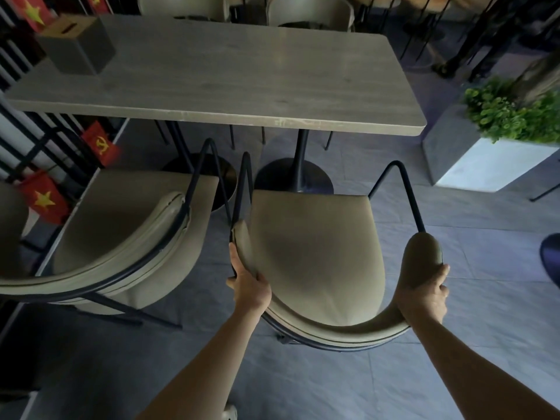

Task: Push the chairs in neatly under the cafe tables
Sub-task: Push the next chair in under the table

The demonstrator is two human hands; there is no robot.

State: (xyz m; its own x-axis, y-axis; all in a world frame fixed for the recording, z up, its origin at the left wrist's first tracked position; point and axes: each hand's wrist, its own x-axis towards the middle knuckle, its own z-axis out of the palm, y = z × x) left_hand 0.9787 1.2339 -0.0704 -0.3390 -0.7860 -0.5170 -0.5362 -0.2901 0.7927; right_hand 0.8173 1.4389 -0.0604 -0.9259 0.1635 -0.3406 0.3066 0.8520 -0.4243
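A beige padded chair (315, 256) with a curved backrest and black metal frame stands in front of me, its seat short of the grey wooden cafe table (230, 77). My left hand (250, 283) grips the left end of the backrest. My right hand (427, 294) grips the right end of the backrest. A second matching chair (121, 225) stands just to the left, its front edge near the table's black round base (212, 174). The two chairs' metal arm frames almost touch between them.
A dark box with a wooden slotted lid (75, 43) sits on the table's far left corner. A grey planter with green plants (491, 137) stands on the floor to the right. Red flags (42, 198) hang along the railing on the left. More chairs (309, 10) stand behind the table.
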